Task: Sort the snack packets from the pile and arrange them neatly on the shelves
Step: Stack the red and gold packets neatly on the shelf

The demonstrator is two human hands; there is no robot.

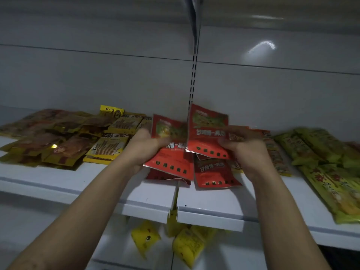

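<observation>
Head view, upper shelf [136, 201]. I see both forearms reaching in from the lower edge of the frame to the middle of the shelf, where its two boards meet.

The left hand [145, 148] grips the left red packet [169, 162], thumb curled over its left side. The packet is tilted, with its lower corner overlapping the loose red packets [214, 172] that lie flat near the shelf's front edge.

The right hand [247, 151] pinches the right red packet [206, 133] at its right side and holds it raised above the loose ones. The packet's top corner is in front of the slotted upright [192, 78] at the shelf's back. Its left edge overlaps the left red packet. Motion blur hides the fingertips of both hands, so I cannot tell whether the right hand holds a second packet.

Brown-and-yellow packets [58, 141] cover the left end of the shelf in overlapping rows. Long green packets [321, 152] lie along the right end, and orange packets [276, 156] lie between them and the right hand.

On the lower shelf [116, 250], yellow packets [187, 244] lie below the joint of the boards.
</observation>
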